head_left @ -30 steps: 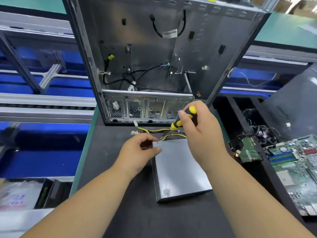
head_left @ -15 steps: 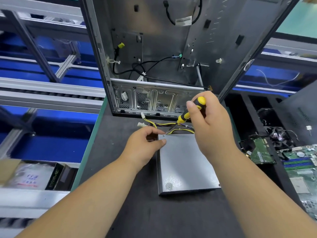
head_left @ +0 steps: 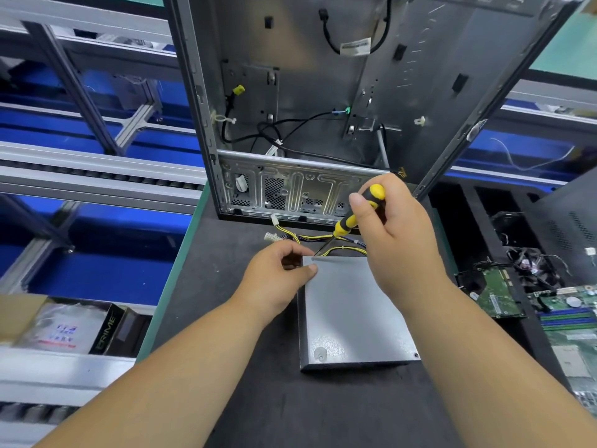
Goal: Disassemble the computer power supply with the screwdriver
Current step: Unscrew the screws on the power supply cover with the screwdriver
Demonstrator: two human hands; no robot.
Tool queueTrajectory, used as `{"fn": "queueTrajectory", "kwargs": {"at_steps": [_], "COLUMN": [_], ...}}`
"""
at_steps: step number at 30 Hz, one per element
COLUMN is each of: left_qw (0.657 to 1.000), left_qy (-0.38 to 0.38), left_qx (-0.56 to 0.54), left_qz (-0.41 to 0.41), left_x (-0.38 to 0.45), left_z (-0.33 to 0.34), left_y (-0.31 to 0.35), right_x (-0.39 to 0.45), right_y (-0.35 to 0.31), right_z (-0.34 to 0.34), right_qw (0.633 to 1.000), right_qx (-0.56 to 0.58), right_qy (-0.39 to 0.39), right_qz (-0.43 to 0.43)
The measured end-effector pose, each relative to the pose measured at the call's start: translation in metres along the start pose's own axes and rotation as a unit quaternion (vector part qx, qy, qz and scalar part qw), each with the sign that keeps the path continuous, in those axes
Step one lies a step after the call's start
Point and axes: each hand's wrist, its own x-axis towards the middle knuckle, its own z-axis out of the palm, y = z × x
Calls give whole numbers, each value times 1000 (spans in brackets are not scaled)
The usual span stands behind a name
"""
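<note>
A flat grey metal power supply [head_left: 352, 312] lies on the dark mat, its yellow and black cables [head_left: 310, 239] trailing from the far end. My right hand [head_left: 397, 234] grips a yellow and black screwdriver [head_left: 358, 211], held slanted, with the tip at the box's far left corner. My left hand [head_left: 274, 279] holds that same corner, thumb on the top plate and fingers curled over the edge. A screw hole [head_left: 319, 354] shows near the front left corner.
An open, emptied computer case [head_left: 323, 124] stands just behind the power supply. Circuit boards [head_left: 568, 318] and loose wires lie in black trays on the right. On the left are blue conveyor racks [head_left: 80, 163] and a bin with bagged parts [head_left: 64, 328].
The view has shifted slightly, so the case and power supply sit further right and lower. Both hands keep their hold at the box's far left corner with the screwdriver tip there.
</note>
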Motion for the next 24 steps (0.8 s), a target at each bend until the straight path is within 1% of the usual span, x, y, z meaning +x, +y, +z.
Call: {"fn": "queueTrajectory", "kwargs": {"at_steps": [3, 7, 9, 17, 21, 24], "left_qw": [1000, 1000, 1000, 1000, 1000, 1000], "left_qy": [1, -3, -4, -6, -7, -8], "left_qx": [-1, -7, -7, -6, -16, -11], "left_qz": [1, 0, -1, 2, -5, -5], "left_x": [0, 0, 0, 0, 0, -1], "left_z": [0, 0, -1, -1, 0, -1], "left_y": [1, 1, 1, 0, 0, 0], "right_x": [1, 10, 15, 20, 22, 22], "right_y": [-2, -9, -11, -12, -12, -11], "right_z": [-1, -7, -9, -7, -6, -6], "right_qw": [1000, 996, 993, 993, 991, 989], "right_qx": [-15, -24, -26, -21, -34, 30], "right_qy": [-27, -91, -110, -115, -128, -143], "right_qz": [-3, -11, -20, -9, -37, -29]}}
